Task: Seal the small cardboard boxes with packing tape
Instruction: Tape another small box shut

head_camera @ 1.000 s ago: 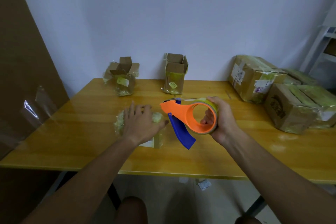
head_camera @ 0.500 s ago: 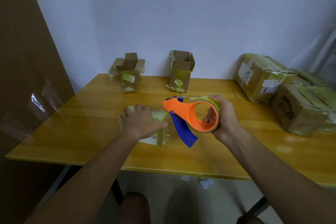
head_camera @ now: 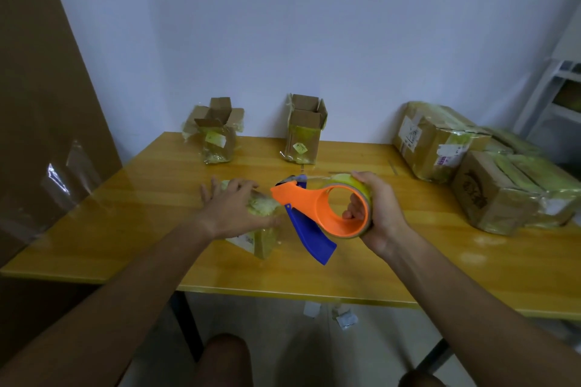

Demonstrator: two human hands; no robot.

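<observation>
A small cardboard box (head_camera: 261,237), wrapped in yellowish tape, lies on the wooden table (head_camera: 132,229) in front of me. My left hand (head_camera: 235,212) rests flat on top of it, fingers spread. My right hand (head_camera: 375,214) grips the tape roll of an orange and blue tape dispenser (head_camera: 317,215), fingers through the roll's core. The dispenser's orange nose hovers just right of the box's top. Two small boxes with open flaps stand at the back: one at the left (head_camera: 215,132), one in the middle (head_camera: 305,130).
Several larger taped boxes (head_camera: 440,141) are stacked at the table's right side. A big brown cardboard sheet (head_camera: 41,104) leans at the left. A white shelf (head_camera: 562,94) stands at the far right. Paper scraps (head_camera: 344,317) lie on the floor under the table.
The view has tilted down a little. My left hand has stayed on the small box and my right hand still holds the dispenser beside it, almost unmoved.
</observation>
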